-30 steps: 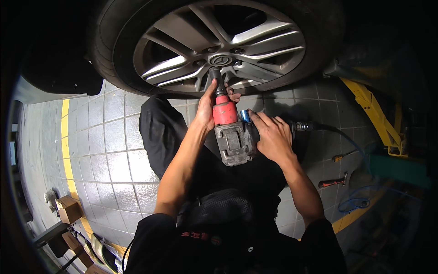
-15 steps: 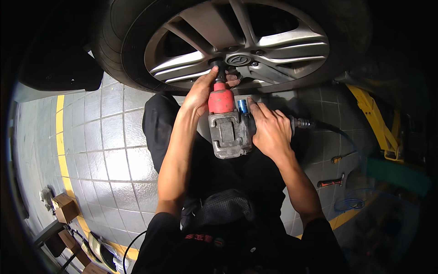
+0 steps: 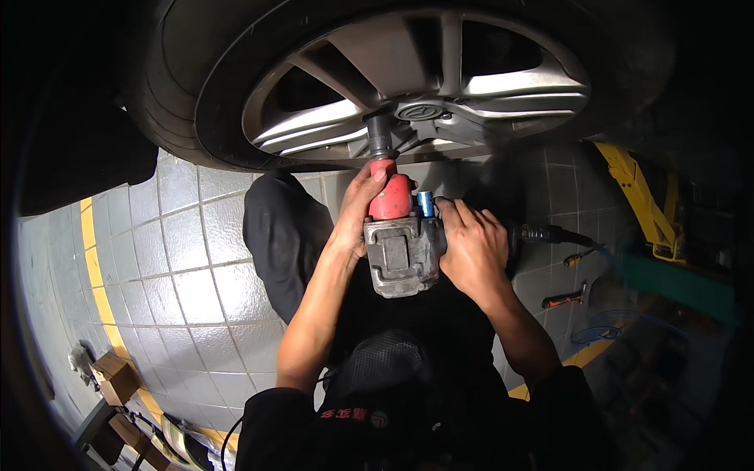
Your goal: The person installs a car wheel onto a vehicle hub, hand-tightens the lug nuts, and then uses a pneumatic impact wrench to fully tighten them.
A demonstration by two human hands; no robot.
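Note:
Between my hands is a red and grey impact wrench (image 3: 400, 255), its nose pointing away from me at the car wheel (image 3: 377, 51). A dark socket (image 3: 380, 135) on its front end reaches into the silver rim beside the centre cap (image 3: 420, 112); whether it sits on a lug nut is hidden. My left hand (image 3: 357, 208) is wrapped round the red nose from the left. On the right, my right hand (image 3: 475, 247) grips the wrench's handle, next to a small blue cylinder (image 3: 426, 204). An air hose fitting (image 3: 538, 233) shows just right of that hand.
A yellow metal jack arm (image 3: 640, 196) and a green part (image 3: 675, 286) stand at right. On the tiled floor (image 3: 192, 259) lie an orange-handled hammer (image 3: 564, 298) and coiled blue hose (image 3: 597, 334). Cardboard boxes (image 3: 116, 377) sit at lower left.
My left hand has slid back from the socket onto the red nose. The wrench appears slightly nearer me, and the wheel looks larger in view. My right hand keeps its grip.

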